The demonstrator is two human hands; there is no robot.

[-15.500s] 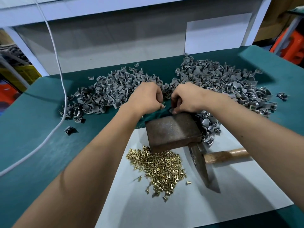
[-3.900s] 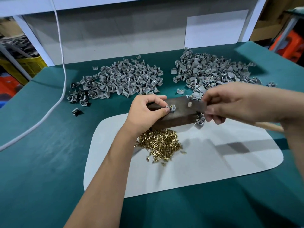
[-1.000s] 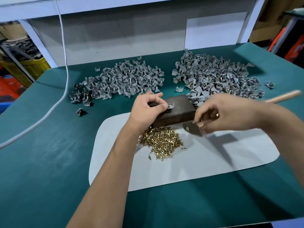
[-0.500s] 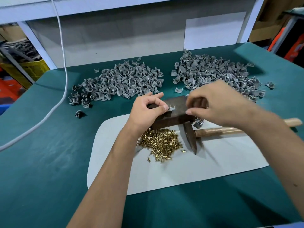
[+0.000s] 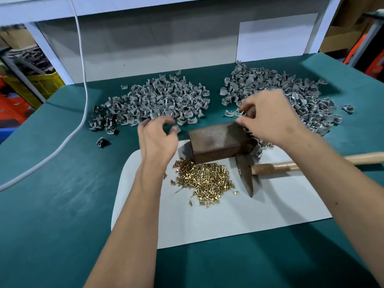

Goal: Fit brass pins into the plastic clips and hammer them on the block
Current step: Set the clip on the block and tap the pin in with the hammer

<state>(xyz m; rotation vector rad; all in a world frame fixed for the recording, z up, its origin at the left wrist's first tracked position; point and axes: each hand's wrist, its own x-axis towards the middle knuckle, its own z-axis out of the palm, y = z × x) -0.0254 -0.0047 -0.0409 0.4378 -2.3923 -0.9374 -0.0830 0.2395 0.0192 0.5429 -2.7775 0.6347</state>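
Observation:
A rusty brown metal block (image 5: 218, 140) sits at the far edge of a white mat (image 5: 218, 215), its top bare. A heap of brass pins (image 5: 204, 178) lies on the mat just in front of it. My right hand (image 5: 270, 117) hovers over the block's far right corner and pinches a small grey clip (image 5: 241, 113) between thumb and fingers. My left hand (image 5: 156, 136) floats left of the block with loosely curled fingers, holding nothing. A hammer (image 5: 270, 168) with a wooden handle lies on the mat to the right of the block.
Two heaps of grey plastic clips lie on the green table: a left heap (image 5: 153, 102) and a right heap (image 5: 286, 94) partly behind my right hand. A stray clip (image 5: 101, 141) lies alone at left. A white cable (image 5: 81, 59) hangs down and runs off left.
My right hand, having laid the hammer on the mat, now lifts the clip off the block toward the right heap. My left hand has let go of the clip and moved left.

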